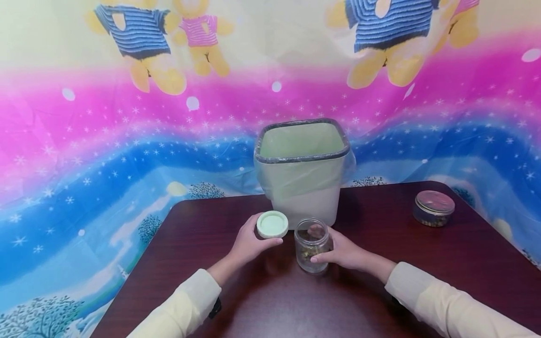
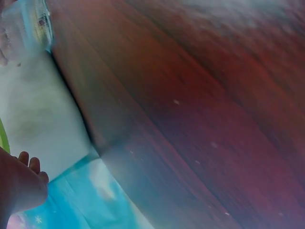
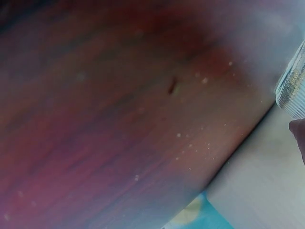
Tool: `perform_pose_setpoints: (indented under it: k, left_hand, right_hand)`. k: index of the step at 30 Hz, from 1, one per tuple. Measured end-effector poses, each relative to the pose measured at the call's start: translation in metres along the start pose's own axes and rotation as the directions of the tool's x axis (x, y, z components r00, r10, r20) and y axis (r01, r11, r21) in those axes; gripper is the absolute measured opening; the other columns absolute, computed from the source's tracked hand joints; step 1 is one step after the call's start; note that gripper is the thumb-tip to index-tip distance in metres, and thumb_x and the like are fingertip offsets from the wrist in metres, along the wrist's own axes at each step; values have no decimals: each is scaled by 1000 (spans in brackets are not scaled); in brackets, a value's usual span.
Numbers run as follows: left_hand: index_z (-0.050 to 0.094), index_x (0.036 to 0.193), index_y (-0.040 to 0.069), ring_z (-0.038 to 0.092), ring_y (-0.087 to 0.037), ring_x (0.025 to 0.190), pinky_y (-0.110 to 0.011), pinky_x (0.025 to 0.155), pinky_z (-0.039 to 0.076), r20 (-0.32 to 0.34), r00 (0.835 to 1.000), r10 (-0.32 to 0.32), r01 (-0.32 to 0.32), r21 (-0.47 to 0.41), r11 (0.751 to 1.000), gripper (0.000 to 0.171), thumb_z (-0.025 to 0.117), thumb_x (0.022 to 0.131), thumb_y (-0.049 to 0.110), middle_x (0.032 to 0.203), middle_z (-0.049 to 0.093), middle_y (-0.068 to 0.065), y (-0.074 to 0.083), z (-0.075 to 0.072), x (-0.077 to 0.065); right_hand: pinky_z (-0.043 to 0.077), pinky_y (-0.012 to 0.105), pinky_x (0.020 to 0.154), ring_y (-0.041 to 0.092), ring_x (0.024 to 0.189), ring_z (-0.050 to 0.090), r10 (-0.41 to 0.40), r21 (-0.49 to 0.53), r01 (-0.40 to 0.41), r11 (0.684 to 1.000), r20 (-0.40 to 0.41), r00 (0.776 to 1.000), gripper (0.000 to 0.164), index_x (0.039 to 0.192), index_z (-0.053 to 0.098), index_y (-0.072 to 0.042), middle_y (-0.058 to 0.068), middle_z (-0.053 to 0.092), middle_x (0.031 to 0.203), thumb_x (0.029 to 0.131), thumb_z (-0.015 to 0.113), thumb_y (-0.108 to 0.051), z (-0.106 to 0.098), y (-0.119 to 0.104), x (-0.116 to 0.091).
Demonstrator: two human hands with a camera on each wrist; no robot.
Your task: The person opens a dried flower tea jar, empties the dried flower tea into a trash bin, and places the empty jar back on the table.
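Note:
In the head view my left hand (image 1: pixel 249 241) grips a round pale-green lid (image 1: pixel 272 224) by its edge, held above the table. A clear glass jar (image 1: pixel 312 258) with some greenish-brown bits inside is gripped by my right hand (image 1: pixel 344 251), thumb on the near side and fingers around the far side. The jar's mouth is uncovered and stands slightly right of the lid, apart from it. The left wrist view catches part of my left hand (image 2: pixel 24 186) and a sliver of the green lid (image 2: pixel 4 136). At the right wrist view's edge shows the ribbed jar (image 3: pixel 293 88).
Behind both hands stands a pale bin (image 1: pixel 306 188) with a grey rim and a clear liner. A round tin (image 1: pixel 434 209) with a reddish lid sits at the right of the dark wooden table (image 1: pixel 270 300). A printed cloth (image 1: pixel 139 155) hangs behind.

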State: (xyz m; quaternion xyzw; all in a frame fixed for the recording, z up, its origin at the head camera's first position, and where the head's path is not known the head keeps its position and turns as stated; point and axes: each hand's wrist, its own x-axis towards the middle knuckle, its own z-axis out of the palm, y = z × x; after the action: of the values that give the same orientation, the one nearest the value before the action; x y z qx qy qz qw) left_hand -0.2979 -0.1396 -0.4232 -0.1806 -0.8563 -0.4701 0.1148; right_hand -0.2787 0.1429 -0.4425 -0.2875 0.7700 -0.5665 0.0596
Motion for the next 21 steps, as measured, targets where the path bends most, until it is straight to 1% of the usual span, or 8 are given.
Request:
perform_pose_setpoints:
  k: [6,12,21]
  left_hand:
    - [57,129,13,54,-18,113,-42,95,42,30,999,-20,17,68,998,77,89,66,42,121,60,0,-8,-3,2]
    - [59,127,10,55,-21,113,-43,95,43,64,997,-45,36,133,990,77,87,66,47,120,61,-3,-14,-2,3]
    - [60,125,8,55,-23,110,-43,93,44,138,987,-79,48,215,975,77,85,66,51,114,63,-4,-20,0,2]
  right_hand:
    - [34,19,98,37,129,42,6,-21,-6,1000,-14,1000,76,138,40,8,26,47,138,77,82,-11,0,-1,0]
    - [36,20,98,38,130,40,2,-8,-2,1000,-3,1000,75,138,39,8,27,45,139,79,81,-9,0,0,0]
    - [37,24,97,39,131,40,5,0,-5,1000,6,1000,75,139,38,7,25,45,139,79,80,-11,0,1,1]
